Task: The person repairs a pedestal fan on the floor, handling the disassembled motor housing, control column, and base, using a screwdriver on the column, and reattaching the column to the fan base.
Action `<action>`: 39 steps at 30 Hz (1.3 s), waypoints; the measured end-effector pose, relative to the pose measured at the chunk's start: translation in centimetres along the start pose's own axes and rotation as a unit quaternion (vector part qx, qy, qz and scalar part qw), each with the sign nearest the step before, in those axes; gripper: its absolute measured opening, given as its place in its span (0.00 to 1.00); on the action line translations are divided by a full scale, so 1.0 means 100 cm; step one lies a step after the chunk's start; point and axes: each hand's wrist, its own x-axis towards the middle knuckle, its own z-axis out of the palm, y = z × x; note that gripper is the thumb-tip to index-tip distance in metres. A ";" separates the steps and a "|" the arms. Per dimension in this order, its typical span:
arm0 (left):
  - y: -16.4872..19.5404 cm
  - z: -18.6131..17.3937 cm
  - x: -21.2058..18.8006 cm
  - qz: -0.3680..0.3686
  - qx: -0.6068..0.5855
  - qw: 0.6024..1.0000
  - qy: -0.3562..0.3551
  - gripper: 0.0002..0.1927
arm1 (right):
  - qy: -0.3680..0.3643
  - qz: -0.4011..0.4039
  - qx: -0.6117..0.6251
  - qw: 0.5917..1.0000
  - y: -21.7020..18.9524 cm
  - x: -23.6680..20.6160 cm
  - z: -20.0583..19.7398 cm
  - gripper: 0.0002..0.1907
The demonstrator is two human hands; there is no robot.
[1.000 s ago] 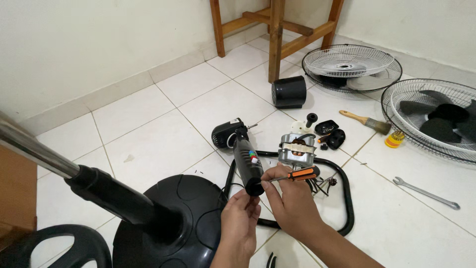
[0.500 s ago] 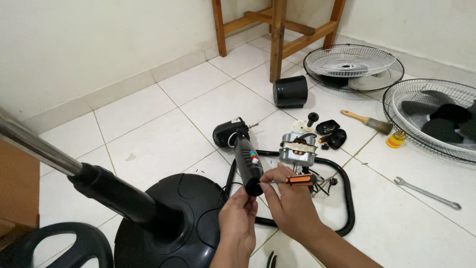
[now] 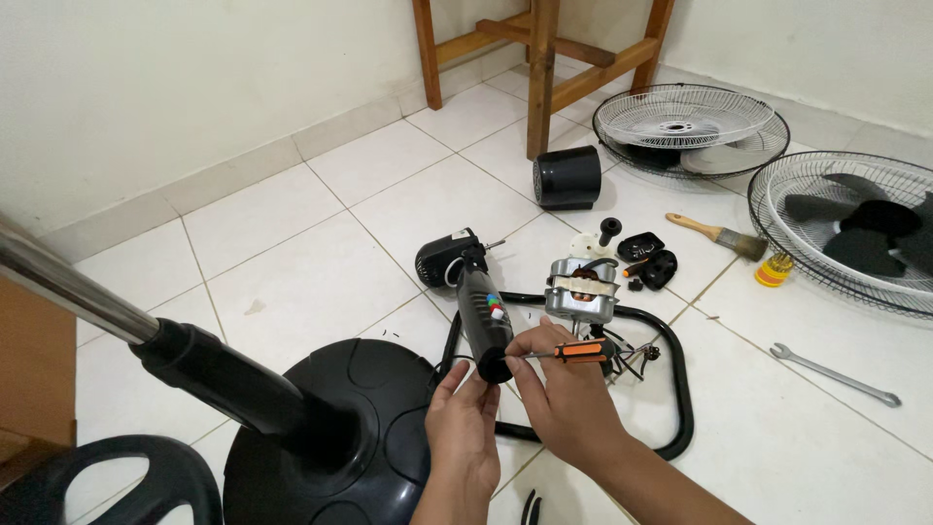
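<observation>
My left hand [image 3: 463, 421] grips the near end of a black fan neck housing [image 3: 483, 311] with coloured buttons, which lies on the white tiled floor. My right hand [image 3: 564, 389] holds an orange-and-black screwdriver [image 3: 573, 351], its thin tip pointing left at the housing's end near my left fingers. Just behind the hands sits the bare fan motor [image 3: 581, 289] with wires trailing from it. The round black fan base [image 3: 335, 428] with its slanted pole [image 3: 146, 331] is to the left of my hands.
Two wire fan guards [image 3: 690, 122] [image 3: 846, 228] lie at the right, the nearer one holding black blades. A paintbrush [image 3: 719, 233], a wrench [image 3: 836, 373], a small yellow-and-orange container [image 3: 774, 269], a black motor cover [image 3: 567, 178], small black parts [image 3: 649, 259] and wooden stool legs [image 3: 540, 68] are around.
The screwdriver has swung from lying across my fingers to pointing its tip at the housing's end. My hands stay in nearly the same place.
</observation>
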 end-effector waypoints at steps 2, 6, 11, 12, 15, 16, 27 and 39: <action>0.001 -0.001 -0.001 0.004 -0.008 1.000 -0.005 0.17 | -0.002 -0.006 0.003 1.000 0.000 0.000 0.000 0.04; -0.002 -0.003 0.002 0.019 0.036 0.999 0.016 0.17 | -0.009 -0.001 0.010 1.000 0.001 -0.002 0.000 0.04; -0.005 -0.006 0.008 0.030 0.047 0.998 0.027 0.19 | -0.015 -0.027 0.011 0.999 0.003 -0.005 0.000 0.05; -0.006 -0.006 0.010 0.031 0.049 0.998 0.027 0.19 | -0.016 -0.027 0.016 0.999 0.004 -0.006 0.000 0.05; -0.009 -0.009 0.013 0.039 0.045 0.998 0.031 0.18 | -0.024 -0.038 0.000 0.999 0.005 -0.006 0.000 0.04; -0.011 -0.010 0.015 0.044 0.036 0.998 0.032 0.18 | -0.019 -0.036 0.004 0.999 0.005 -0.006 0.000 0.04; -0.014 -0.018 0.017 -0.004 0.011 0.999 0.031 0.13 | -0.022 -0.050 0.019 0.998 0.005 -0.009 0.003 0.03; -0.012 -0.008 0.013 0.054 -0.015 0.998 0.005 0.21 | -0.014 -0.047 0.004 0.999 0.007 -0.007 0.001 0.03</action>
